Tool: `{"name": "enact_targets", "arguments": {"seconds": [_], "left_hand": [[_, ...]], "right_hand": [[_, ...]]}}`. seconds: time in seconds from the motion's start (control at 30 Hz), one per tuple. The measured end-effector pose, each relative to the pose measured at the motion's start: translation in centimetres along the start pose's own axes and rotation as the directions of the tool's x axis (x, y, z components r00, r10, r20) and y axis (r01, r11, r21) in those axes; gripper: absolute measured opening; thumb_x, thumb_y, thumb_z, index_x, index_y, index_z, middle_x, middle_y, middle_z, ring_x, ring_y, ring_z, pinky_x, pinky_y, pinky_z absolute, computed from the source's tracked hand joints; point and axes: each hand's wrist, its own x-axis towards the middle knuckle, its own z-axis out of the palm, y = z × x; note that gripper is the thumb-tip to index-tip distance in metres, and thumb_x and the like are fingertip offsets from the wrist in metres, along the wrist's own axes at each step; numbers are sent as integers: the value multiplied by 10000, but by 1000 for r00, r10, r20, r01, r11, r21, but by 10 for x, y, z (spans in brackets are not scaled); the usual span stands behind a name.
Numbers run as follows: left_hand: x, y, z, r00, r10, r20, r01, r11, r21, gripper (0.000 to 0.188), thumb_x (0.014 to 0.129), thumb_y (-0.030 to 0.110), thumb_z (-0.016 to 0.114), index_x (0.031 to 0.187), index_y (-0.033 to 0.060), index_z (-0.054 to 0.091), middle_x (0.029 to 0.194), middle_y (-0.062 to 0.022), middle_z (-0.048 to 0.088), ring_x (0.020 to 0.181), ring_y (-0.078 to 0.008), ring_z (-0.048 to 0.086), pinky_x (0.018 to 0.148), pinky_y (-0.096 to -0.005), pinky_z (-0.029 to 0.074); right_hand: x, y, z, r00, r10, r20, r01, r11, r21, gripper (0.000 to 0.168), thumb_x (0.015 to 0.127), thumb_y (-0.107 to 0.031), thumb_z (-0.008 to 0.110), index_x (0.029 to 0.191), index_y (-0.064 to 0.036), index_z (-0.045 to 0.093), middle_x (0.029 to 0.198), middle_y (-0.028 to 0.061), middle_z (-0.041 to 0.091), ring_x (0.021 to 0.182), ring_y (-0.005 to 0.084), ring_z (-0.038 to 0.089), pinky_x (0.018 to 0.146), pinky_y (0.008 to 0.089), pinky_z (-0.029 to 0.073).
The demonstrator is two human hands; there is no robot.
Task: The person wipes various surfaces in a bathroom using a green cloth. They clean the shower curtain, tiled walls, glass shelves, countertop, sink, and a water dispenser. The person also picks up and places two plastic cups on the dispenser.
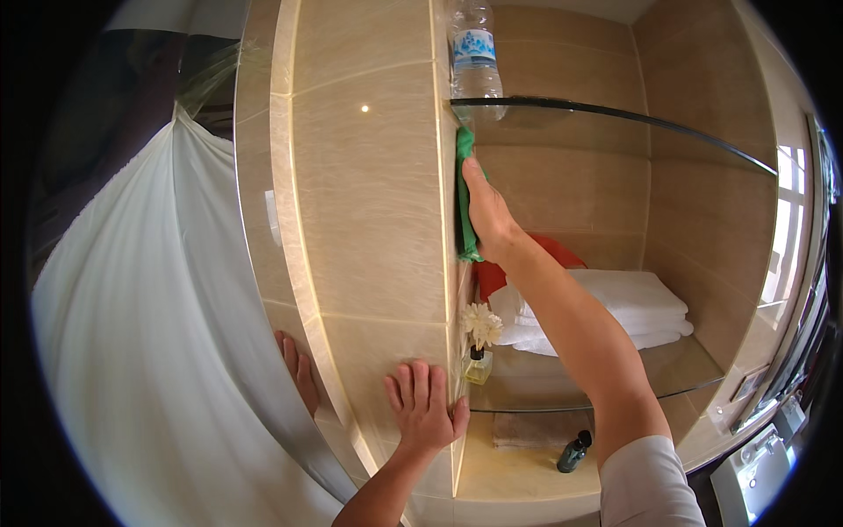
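Observation:
My right hand (486, 211) presses a green cloth (466, 217) against the left inner wall of a tiled niche, just under the upper glass shelf (593, 109). The palm covers part of the cloth. Lower down, my left hand (421, 405) lies flat with spread fingers on the beige tiled wall (375, 217), its thumb at the niche's edge. It holds nothing. A small glass bottle with a white flower (482, 324), likely a reed-type diffuser, stands on the lower glass shelf (527, 395) close to that thumb.
Folded white towels (606, 303) rest on the lower shelf beside a red item (553, 250). A clear plastic bottle (475, 62) stands on the upper shelf. Below are a dark bottle (574, 452) and a folded cloth (540, 429). A white curtain (151, 316) hangs left; a washbasin (757, 474) is at lower right.

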Motion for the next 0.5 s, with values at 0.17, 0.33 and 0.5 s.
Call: {"name": "enact_targets", "arguments": {"seconds": [0.17, 0.33, 0.5], "left_hand": [[12, 8, 3, 999, 11, -37, -11, 1000, -7, 710, 1019, 412, 554, 1507, -103, 511, 1714, -295, 342, 1640, -503, 189, 1311, -669, 78], [5, -1, -2, 999, 11, -48, -11, 1000, 4, 687, 1015, 389, 558, 1499, -96, 521, 1694, -302, 373, 1630, -508, 221, 1311, -669, 84], [0, -1, -3, 1000, -23, -5, 23, 1000, 1, 694, 1004, 376, 574, 1518, -85, 508, 1688, -302, 379, 1620, -519, 234, 1302, -683, 89]], "right_hand": [[68, 32, -39, 957, 204, -206, -199, 979, 45, 892, 1077, -698, 467, 1680, -47, 368, 1674, 171, 460, 1451, 326, 508, 1188, 480, 437], [26, -2, 8, 893, 360, -270, -303, 924, 232, 746, 1110, -561, 529, 1633, -37, 440, 1613, 159, 536, 1368, 320, 585, 1128, 469, 485], [-60, -22, 47, 954, -285, -90, 294, 950, 103, 584, 1158, -315, 496, 1624, 29, 419, 1514, 165, 579, 1364, 257, 536, 1212, 373, 379]]}}
